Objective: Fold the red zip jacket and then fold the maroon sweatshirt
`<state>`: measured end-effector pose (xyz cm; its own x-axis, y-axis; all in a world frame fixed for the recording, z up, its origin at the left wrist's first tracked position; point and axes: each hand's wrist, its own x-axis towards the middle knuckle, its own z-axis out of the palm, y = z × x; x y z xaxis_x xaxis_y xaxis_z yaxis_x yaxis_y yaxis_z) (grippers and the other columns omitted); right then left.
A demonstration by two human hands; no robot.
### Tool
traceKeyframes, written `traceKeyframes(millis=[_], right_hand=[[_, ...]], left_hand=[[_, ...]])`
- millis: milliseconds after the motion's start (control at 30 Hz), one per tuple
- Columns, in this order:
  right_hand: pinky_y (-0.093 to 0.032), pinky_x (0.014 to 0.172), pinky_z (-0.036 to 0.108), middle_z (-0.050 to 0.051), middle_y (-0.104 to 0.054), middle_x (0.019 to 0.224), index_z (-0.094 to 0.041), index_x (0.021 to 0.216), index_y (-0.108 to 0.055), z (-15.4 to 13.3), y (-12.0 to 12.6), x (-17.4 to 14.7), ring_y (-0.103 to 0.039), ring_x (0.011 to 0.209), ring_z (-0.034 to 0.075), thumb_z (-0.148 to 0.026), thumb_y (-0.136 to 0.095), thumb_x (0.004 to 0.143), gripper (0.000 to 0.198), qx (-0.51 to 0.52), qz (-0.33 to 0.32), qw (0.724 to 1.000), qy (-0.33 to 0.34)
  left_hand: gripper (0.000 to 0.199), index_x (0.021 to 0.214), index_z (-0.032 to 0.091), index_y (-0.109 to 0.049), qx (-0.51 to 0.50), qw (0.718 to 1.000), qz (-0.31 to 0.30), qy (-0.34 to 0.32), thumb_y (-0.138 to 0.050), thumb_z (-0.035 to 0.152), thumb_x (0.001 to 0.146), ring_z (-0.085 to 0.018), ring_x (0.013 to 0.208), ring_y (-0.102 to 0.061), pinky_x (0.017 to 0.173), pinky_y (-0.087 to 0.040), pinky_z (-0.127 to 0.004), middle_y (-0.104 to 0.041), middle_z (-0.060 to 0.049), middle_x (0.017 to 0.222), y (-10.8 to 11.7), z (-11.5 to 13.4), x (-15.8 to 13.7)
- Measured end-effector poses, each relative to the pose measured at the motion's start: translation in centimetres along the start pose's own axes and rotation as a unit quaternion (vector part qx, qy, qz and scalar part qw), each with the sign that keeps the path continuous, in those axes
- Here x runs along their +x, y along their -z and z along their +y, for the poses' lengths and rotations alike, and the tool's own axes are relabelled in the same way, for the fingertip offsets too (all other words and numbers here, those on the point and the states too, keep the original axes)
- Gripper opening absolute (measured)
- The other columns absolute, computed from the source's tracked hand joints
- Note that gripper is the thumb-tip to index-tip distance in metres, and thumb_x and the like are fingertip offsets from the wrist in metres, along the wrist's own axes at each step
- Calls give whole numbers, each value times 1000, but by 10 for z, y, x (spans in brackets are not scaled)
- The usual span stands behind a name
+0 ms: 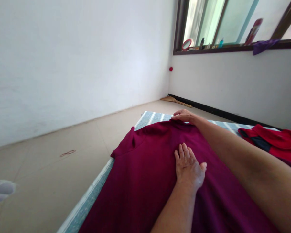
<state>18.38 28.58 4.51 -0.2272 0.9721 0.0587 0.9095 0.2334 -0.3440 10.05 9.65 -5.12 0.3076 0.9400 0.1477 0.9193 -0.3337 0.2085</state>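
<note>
A maroon garment (150, 168), with a sleeve (126, 144) at its left and a neckline at the far end, lies spread over a striped surface (152, 117). My left hand (189, 166) rests flat on the middle of the cloth, palm down, thumb out to the right. Farther off, my right hand (183, 115) has its fingers closed over the neckline edge; its fingertips are partly hidden. My right forearm passes above the garment's right side.
Folded red and dark clothing (278, 142) lies at the right. On the windowsill stand a round mirror (186, 44), small bottles (220, 43) and a purple cloth (264, 47). A thin cord loop (68, 153) lies on the tiled floor near the white wall (75, 58).
</note>
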Motion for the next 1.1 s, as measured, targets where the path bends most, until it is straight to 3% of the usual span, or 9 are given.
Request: traceKeyframes(millis=[167, 267, 367, 500, 633, 767, 867, 1000, 1100], right_hand=[[-44, 61, 20, -1, -67, 78, -20, 103, -70, 6, 8, 4, -59, 68, 13, -27, -67, 71, 33, 9, 35, 999, -15], [-45, 68, 23, 2, -68, 86, -21, 97, -72, 2, -1, 9, -61, 81, 18, -25, -69, 67, 31, -21, 79, 996, -37], [-45, 78, 28, 7, -68, 101, -21, 103, -69, -4, -17, 13, -60, 95, 24, -24, -67, 68, 35, -48, 106, 992, -58], [-46, 82, 31, 10, -66, 111, -21, 117, -62, -2, -30, 13, -59, 102, 26, -30, -67, 70, 48, -57, 90, 992, -69], [-46, 80, 26, 8, -65, 115, -19, 126, -56, 15, -19, 10, -60, 102, 22, -44, -64, 75, 57, -59, 54, 995, -59], [-47, 71, 21, 5, -68, 104, -19, 120, -60, 37, 0, -2, -64, 88, 17, -41, -67, 73, 52, -84, 10, 995, -49], [-46, 72, 22, 5, -68, 104, -21, 117, -62, 48, 7, -15, -63, 89, 18, -34, -70, 71, 49, -128, 3, 991, -42], [-45, 78, 28, 8, -67, 105, -20, 104, -67, 48, 0, -31, -62, 95, 23, -30, -60, 78, 28, -201, 14, 979, -14], [-44, 81, 31, 13, -64, 110, -16, 103, -65, 40, -11, -38, -58, 102, 26, -29, -51, 86, 26, -245, 26, 969, 16]], left_hand=[[77, 143, 6, -34, 0, 1000, -3, -1, -29, 60, 88, -32, 142, -16, 114, -21, -51, -23, -17, 153, 0, -1, 1], [76, 143, 7, -34, 4, 1000, 3, 1, -28, 60, 88, -31, 142, -16, 113, -22, -50, -23, -17, 153, 0, -1, 2], [76, 143, 6, -34, 6, 1000, 6, 4, -28, 59, 88, -31, 142, -17, 113, -22, -50, -24, -16, 153, 0, 0, 1], [76, 142, 5, -34, 3, 1000, 9, 1, -32, 58, 88, -31, 142, -17, 114, -22, -50, -24, -17, 153, -1, 0, 1], [77, 142, 5, -34, 0, 1000, 2, 2, -34, 58, 87, -31, 142, -16, 114, -19, -50, -23, -18, 153, 1, 0, 3], [76, 143, 6, -32, 1, 1000, -3, 5, -31, 58, 88, -30, 143, -14, 115, -17, -50, -21, -16, 154, 2, 0, 2], [76, 144, 7, -32, 4, 1000, -5, 4, -30, 59, 88, -30, 143, -13, 114, -17, -50, -21, -16, 154, -1, 0, 3], [77, 144, 7, -32, 6, 1000, 5, 7, -30, 60, 88, -30, 143, -13, 114, -17, -50, -21, -16, 154, -4, 0, 5], [77, 144, 7, -32, 10, 1000, 6, 8, -31, 60, 87, -30, 143, -13, 114, -17, -50, -21, -16, 154, -6, 0, 6]])
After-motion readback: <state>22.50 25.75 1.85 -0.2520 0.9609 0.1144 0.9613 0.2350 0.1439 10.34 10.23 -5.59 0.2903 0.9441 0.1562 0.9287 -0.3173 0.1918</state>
